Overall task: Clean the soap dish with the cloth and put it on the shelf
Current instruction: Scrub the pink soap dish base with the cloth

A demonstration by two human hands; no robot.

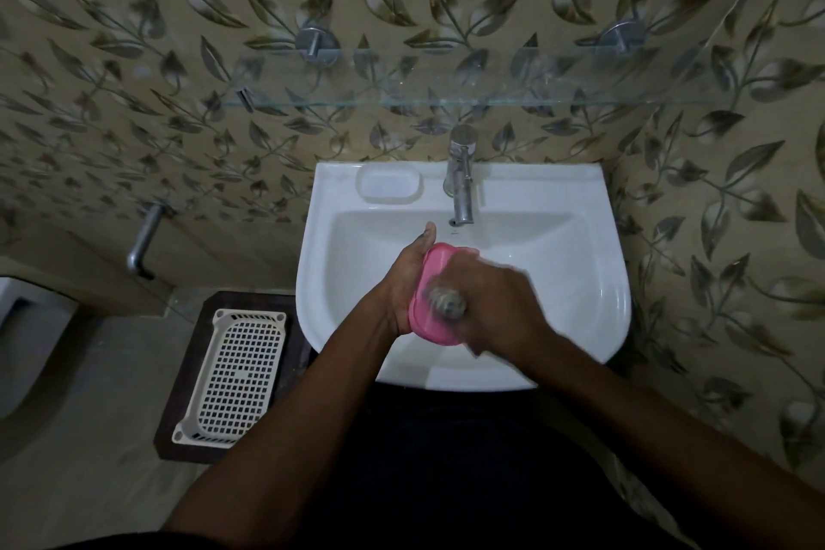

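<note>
The left hand (404,281) was wrapped around a pink soap dish (431,299), with the thumb up along its far edge and the fingers hidden behind it. The dish was tipped up on its side, held in the air over the white sink (580,263). It did not touch the sink.

The right hand (495,304) was closed around a small grey cloth (446,301). The cloth was bunched up and pressed against the face of the dish. The right hand and the cloth looked blurry, so the fingers could not be told apart.

Both arms reached out from the bottom of the view and met over the near half of the sink. A shiny tap (460,174) stood at the back of the sink, just past the hands. To the left of the tap there was a shallow soap hollow (388,185) in the sink's rim.

Above the tap, a glass shelf (446,103) stuck out from the wall on two round metal holders. The wall had brown tiles with leaf shapes.

On the floor to the left of the sink lay a white tray (236,375) full of little holes. It sat on a dark mat (187,371). A metal pipe (143,241) came out of the wall farther left.
</note>
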